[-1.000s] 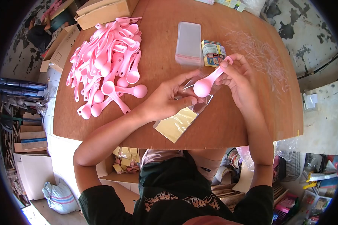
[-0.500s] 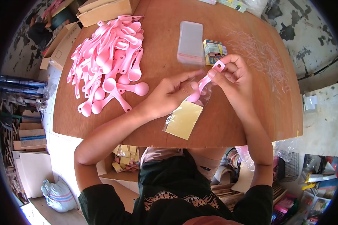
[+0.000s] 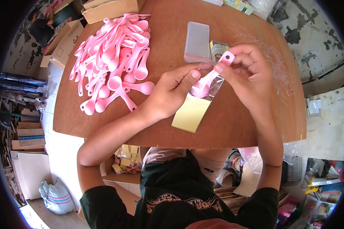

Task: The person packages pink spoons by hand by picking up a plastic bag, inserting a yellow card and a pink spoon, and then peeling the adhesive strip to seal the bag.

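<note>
My right hand (image 3: 250,74) pinches the holed handle end of a pink measuring spoon (image 3: 207,81) between thumb and fingers. The spoon slants down to the left, its bowl inside a clear plastic bag (image 3: 216,90). With thumb and fingers closed, my left hand (image 3: 175,87) grips the bag near its upper edge, beside the spoon. A plain yellowish card (image 3: 192,113) fills the bag's lower part, just below the bowl. To the left lies a large heap of pink measuring spoons (image 3: 116,49).
Beyond my hands lie a stack of clear bags (image 3: 197,40) and a small printed card stack (image 3: 218,49). Clear plastic strips (image 3: 271,65) are scattered at the right. A cardboard box (image 3: 111,10) sits at the back; another box (image 3: 128,166) holds packets below the table edge.
The spoon's bowl has slid further down into the bag, reaching the card. My right hand has shifted slightly right and up. The view has moved a little.
</note>
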The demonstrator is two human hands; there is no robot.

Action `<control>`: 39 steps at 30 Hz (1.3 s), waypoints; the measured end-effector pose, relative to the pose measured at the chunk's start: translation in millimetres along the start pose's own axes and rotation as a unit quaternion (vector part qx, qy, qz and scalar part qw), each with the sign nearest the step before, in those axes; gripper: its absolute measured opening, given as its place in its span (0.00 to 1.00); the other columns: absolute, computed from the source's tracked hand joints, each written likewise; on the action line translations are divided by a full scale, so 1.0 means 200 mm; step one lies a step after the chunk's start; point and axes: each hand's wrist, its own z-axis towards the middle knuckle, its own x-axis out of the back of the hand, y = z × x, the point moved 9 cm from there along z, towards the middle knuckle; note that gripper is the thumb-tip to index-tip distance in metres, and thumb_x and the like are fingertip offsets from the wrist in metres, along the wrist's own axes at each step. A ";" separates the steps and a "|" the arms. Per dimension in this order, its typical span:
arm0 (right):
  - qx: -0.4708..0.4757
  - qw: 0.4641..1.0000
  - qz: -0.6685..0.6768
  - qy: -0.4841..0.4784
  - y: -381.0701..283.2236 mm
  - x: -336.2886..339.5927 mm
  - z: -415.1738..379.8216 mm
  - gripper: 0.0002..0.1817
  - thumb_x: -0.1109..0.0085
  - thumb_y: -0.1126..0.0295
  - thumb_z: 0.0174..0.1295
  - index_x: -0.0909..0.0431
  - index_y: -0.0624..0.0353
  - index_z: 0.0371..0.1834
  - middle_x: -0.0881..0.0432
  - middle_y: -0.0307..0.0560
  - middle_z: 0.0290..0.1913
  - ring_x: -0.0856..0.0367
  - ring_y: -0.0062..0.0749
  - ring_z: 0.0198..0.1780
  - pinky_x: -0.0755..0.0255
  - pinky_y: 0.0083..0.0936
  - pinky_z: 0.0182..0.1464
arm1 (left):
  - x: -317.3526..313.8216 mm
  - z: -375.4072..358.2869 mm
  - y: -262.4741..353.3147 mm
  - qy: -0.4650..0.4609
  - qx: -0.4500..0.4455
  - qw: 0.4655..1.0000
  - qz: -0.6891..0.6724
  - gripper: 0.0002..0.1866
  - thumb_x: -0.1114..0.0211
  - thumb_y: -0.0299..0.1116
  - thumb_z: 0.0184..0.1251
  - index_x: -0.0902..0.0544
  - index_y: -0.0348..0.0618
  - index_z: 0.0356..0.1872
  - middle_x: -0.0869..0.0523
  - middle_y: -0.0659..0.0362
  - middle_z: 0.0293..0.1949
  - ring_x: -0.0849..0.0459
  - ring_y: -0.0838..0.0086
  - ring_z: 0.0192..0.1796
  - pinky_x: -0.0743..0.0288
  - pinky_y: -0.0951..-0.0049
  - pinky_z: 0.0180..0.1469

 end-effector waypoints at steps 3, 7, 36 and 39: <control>-0.032 0.997 -0.057 -0.033 -0.01 -0.06 -0.02 0.13 0.29 0.72 0.54 0.23 0.61 0.39 0.16 0.41 0.34 0.20 0.20 0.36 0.28 0.20 0.40 | 0.00 -0.01 -0.01 -0.004 0.024 1.000 0.010 0.22 0.54 0.40 0.80 0.28 0.32 0.63 0.19 0.53 0.56 0.22 0.75 0.56 0.28 0.74 0.58; 0.124 0.969 -0.207 -0.047 -0.11 -0.10 -0.04 0.07 0.31 0.71 0.54 0.17 0.62 0.32 0.19 0.52 0.44 0.21 0.38 0.47 0.30 0.31 0.49 | 0.02 -0.01 0.02 0.017 0.013 1.000 0.005 0.22 0.54 0.39 0.80 0.29 0.32 0.64 0.19 0.54 0.56 0.23 0.76 0.56 0.30 0.75 0.59; 0.071 0.961 -0.224 -0.144 0.01 -0.11 -0.08 0.06 0.37 0.78 0.38 0.26 0.61 0.18 0.24 0.43 0.21 0.22 0.32 0.28 0.27 0.28 0.30 | -0.15 -0.07 0.01 -0.148 -0.035 0.966 0.207 0.15 0.49 0.22 0.67 0.24 0.35 0.53 0.18 0.37 0.33 0.18 0.44 0.37 0.25 0.54 0.40; 0.009 0.986 -0.138 -0.098 0.07 -0.03 -0.06 0.05 0.37 0.78 0.41 0.25 0.61 0.19 0.23 0.42 0.21 0.23 0.25 0.26 0.29 0.23 0.31 | -0.13 -0.06 0.05 -0.133 -0.023 0.975 0.177 0.18 0.48 0.24 0.70 0.25 0.37 0.59 0.16 0.42 0.39 0.15 0.53 0.40 0.24 0.61 0.44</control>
